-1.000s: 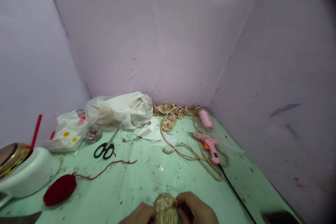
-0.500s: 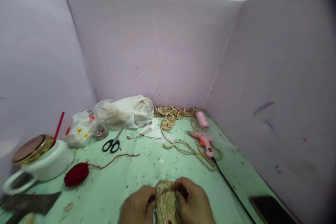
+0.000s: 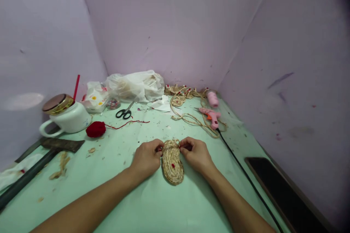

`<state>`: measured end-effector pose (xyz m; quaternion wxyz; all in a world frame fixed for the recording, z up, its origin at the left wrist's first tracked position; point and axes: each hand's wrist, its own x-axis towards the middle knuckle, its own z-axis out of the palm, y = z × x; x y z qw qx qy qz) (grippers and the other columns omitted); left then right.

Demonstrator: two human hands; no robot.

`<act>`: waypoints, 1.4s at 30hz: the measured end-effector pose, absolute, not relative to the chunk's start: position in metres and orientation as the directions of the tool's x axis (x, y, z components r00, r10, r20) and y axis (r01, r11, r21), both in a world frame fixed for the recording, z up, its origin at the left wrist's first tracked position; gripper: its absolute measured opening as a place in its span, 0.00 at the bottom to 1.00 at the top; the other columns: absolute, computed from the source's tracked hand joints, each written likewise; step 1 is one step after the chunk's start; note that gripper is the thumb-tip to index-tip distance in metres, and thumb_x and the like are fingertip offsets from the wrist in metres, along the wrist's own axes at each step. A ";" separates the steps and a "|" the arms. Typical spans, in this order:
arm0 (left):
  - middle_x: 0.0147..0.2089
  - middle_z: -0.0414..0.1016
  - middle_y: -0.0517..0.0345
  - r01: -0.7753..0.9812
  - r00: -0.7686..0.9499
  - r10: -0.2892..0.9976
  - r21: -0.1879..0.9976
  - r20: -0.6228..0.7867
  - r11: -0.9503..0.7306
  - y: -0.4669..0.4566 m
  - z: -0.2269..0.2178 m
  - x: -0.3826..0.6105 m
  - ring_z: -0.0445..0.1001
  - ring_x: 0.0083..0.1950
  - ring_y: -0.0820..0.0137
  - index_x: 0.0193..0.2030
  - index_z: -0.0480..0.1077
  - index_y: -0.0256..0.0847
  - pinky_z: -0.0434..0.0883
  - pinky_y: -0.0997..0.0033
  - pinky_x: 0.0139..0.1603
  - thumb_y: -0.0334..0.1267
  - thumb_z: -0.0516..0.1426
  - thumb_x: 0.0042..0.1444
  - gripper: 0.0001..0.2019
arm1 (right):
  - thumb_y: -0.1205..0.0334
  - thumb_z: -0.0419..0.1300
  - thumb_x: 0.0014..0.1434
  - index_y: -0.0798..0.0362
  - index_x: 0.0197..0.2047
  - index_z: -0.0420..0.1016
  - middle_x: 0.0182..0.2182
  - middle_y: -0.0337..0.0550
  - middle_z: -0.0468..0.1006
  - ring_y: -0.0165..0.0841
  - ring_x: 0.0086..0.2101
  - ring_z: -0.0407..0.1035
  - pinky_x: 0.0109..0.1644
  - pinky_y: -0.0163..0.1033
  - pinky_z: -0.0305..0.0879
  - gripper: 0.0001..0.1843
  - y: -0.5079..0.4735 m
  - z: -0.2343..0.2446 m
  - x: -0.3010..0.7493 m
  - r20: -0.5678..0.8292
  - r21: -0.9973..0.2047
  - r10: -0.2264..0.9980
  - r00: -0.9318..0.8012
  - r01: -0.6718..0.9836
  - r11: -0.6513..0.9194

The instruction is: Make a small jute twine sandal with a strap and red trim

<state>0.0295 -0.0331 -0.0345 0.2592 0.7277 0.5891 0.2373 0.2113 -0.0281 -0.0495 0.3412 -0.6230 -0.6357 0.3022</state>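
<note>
Lilac walls [image 3: 169, 25] enclose three sides of a pale green bench [image 3: 147, 207] strewn with dry scraps [image 3: 62, 165]. At its front middle is a coiled-rope sole [image 3: 172, 165]; the left hand [image 3: 147, 157] has its grip closed in a pinch on the upper left edge, the right hand [image 3: 197, 154] likewise on the upper right. The hammer [image 3: 30, 176] runs out of view, the white plastic bag [image 3: 140, 86] veils what it holds, and the rope pieces [image 3: 179, 100] overlap indistinctly

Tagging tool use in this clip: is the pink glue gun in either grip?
No, the pink glue gun lies on the green table while the left grip and right grip are at the coiled straw piece.
</note>
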 end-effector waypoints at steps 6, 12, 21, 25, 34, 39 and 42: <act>0.30 0.75 0.62 0.726 0.207 0.978 0.664 0.039 -0.180 -0.033 -0.036 0.030 0.70 0.31 0.72 0.35 0.71 0.43 0.61 0.75 0.31 0.28 0.52 0.48 0.10 | 0.70 0.55 0.45 0.54 0.29 0.74 0.24 0.39 0.78 0.31 0.26 0.72 0.31 0.33 0.67 0.08 -0.028 -0.051 0.211 0.051 -0.822 0.999 0.012 0.569 0.035; 0.29 0.74 0.62 0.733 0.192 0.981 0.661 0.029 -0.162 -0.033 -0.036 0.029 0.70 0.30 0.71 0.34 0.71 0.43 0.62 0.74 0.30 0.29 0.52 0.48 0.09 | 0.70 0.54 0.45 0.54 0.29 0.73 0.24 0.39 0.78 0.31 0.26 0.72 0.31 0.33 0.66 0.08 -0.029 -0.050 0.211 0.050 -0.825 0.999 0.014 0.564 0.033; 0.30 0.75 0.60 0.738 0.197 0.980 0.655 0.021 -0.163 -0.032 -0.034 0.030 0.70 0.31 0.71 0.35 0.71 0.43 0.62 0.74 0.31 0.28 0.52 0.48 0.10 | 0.70 0.54 0.46 0.54 0.29 0.74 0.24 0.39 0.78 0.31 0.26 0.72 0.31 0.34 0.66 0.08 -0.030 -0.051 0.211 0.062 -0.825 0.998 0.025 0.564 0.037; 0.29 0.74 0.61 0.741 0.186 0.983 0.657 -0.005 -0.137 -0.032 -0.033 0.031 0.69 0.30 0.70 0.34 0.72 0.43 0.61 0.74 0.31 0.29 0.51 0.48 0.10 | 0.70 0.54 0.46 0.53 0.29 0.74 0.24 0.39 0.78 0.31 0.26 0.72 0.31 0.33 0.65 0.08 -0.030 -0.052 0.210 0.059 -0.823 0.998 0.033 0.568 0.030; 0.29 0.75 0.62 0.751 0.181 0.983 0.649 -0.024 -0.123 -0.031 -0.034 0.030 0.70 0.31 0.70 0.33 0.72 0.44 0.61 0.73 0.32 0.29 0.51 0.48 0.10 | 0.70 0.55 0.46 0.52 0.28 0.74 0.23 0.38 0.78 0.31 0.25 0.71 0.30 0.34 0.64 0.08 -0.030 -0.052 0.208 0.074 -0.801 0.997 0.037 0.598 0.037; 0.30 0.75 0.61 0.733 0.182 0.983 0.670 -0.026 -0.118 -0.032 -0.032 0.031 0.71 0.32 0.70 0.34 0.72 0.43 0.62 0.73 0.33 0.28 0.51 0.48 0.11 | 0.70 0.55 0.46 0.52 0.28 0.74 0.23 0.38 0.77 0.31 0.25 0.71 0.30 0.33 0.63 0.08 -0.031 -0.051 0.209 0.070 -0.797 0.997 0.034 0.603 0.035; 0.30 0.75 0.61 0.733 0.183 0.983 0.669 -0.022 -0.122 -0.032 -0.032 0.032 0.71 0.32 0.69 0.34 0.72 0.43 0.62 0.73 0.33 0.28 0.51 0.48 0.11 | 0.70 0.55 0.45 0.52 0.28 0.74 0.23 0.38 0.78 0.31 0.26 0.71 0.31 0.33 0.63 0.09 -0.030 -0.049 0.208 0.069 -0.792 0.997 0.032 0.609 0.035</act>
